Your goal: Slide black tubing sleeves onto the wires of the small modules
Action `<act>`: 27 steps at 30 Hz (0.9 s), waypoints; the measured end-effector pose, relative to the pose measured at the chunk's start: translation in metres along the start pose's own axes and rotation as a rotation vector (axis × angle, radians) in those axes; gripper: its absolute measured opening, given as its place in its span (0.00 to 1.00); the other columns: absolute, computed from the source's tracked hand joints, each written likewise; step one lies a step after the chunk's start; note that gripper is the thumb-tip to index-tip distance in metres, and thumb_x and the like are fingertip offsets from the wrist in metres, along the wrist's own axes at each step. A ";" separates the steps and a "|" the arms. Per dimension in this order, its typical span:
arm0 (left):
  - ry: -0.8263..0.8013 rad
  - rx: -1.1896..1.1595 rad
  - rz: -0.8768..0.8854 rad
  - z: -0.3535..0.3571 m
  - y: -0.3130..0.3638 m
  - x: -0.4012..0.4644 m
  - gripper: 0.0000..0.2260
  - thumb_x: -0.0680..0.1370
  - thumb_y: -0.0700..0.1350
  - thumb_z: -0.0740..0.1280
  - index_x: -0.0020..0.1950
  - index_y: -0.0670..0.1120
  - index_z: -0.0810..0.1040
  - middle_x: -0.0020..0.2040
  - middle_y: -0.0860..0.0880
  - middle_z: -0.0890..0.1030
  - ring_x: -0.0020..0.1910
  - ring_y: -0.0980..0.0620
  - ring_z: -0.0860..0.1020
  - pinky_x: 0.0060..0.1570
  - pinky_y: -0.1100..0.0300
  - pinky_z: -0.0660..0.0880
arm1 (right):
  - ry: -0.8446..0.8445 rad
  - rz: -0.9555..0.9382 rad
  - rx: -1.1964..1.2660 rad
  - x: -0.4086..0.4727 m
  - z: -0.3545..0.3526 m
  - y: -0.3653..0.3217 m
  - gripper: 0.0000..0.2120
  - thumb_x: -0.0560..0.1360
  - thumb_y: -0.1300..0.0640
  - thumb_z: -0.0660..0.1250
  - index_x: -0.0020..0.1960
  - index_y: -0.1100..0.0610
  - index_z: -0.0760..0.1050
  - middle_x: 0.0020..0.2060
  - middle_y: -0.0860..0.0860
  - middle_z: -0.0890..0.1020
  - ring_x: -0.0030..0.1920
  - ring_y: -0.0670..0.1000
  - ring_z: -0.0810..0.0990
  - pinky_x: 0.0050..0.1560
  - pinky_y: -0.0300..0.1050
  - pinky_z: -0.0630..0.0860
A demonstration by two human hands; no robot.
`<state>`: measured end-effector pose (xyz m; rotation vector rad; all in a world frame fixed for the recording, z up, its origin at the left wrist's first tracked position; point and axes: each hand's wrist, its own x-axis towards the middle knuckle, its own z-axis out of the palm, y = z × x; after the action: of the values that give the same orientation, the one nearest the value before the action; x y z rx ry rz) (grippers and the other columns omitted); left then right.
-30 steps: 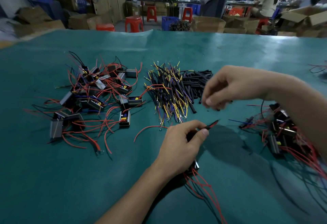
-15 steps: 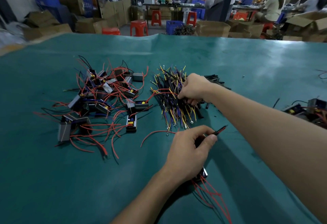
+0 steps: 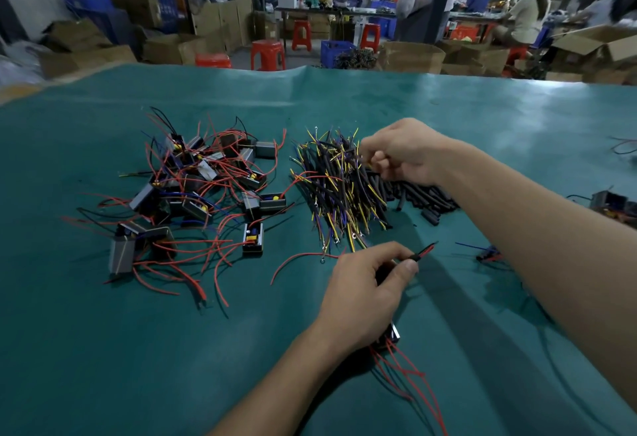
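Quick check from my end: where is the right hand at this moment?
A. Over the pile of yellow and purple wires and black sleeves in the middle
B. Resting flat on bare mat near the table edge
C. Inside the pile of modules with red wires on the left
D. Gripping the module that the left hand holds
A: the right hand is over the middle pile of wires beside the black sleeves, fingers curled at it, apart from the left hand.

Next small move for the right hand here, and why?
Probably pinch one piece from the black tubing pile and bring it to the wire tip. The right hand hovers with curled fingers at the pile's edge; whether it holds tubing, I can't tell. The left hand holds the wire ready.
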<state>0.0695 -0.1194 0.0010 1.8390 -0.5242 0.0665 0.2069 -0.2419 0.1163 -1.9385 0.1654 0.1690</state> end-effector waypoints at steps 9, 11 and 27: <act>-0.002 0.004 0.003 -0.001 0.002 0.000 0.07 0.79 0.50 0.67 0.48 0.49 0.81 0.35 0.44 0.79 0.35 0.45 0.74 0.37 0.50 0.72 | -0.038 -0.127 0.115 -0.020 -0.022 -0.003 0.06 0.74 0.68 0.68 0.40 0.61 0.79 0.30 0.55 0.75 0.25 0.47 0.72 0.28 0.38 0.69; -0.003 -0.005 -0.003 -0.002 0.003 -0.001 0.08 0.79 0.52 0.66 0.47 0.49 0.81 0.35 0.43 0.79 0.36 0.44 0.75 0.38 0.51 0.72 | -0.088 -0.144 0.110 -0.028 -0.029 0.004 0.06 0.75 0.68 0.67 0.41 0.61 0.80 0.29 0.54 0.76 0.25 0.47 0.72 0.26 0.36 0.70; 0.018 0.005 -0.020 0.000 0.004 0.002 0.07 0.76 0.52 0.65 0.45 0.50 0.79 0.34 0.43 0.77 0.35 0.43 0.73 0.36 0.51 0.71 | -0.051 -0.126 -0.770 -0.012 -0.026 0.036 0.02 0.72 0.60 0.72 0.42 0.57 0.84 0.30 0.49 0.85 0.31 0.49 0.85 0.29 0.41 0.79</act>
<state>0.0698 -0.1213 0.0048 1.8463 -0.4934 0.0712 0.1893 -0.2784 0.0950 -2.6976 -0.0730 0.2184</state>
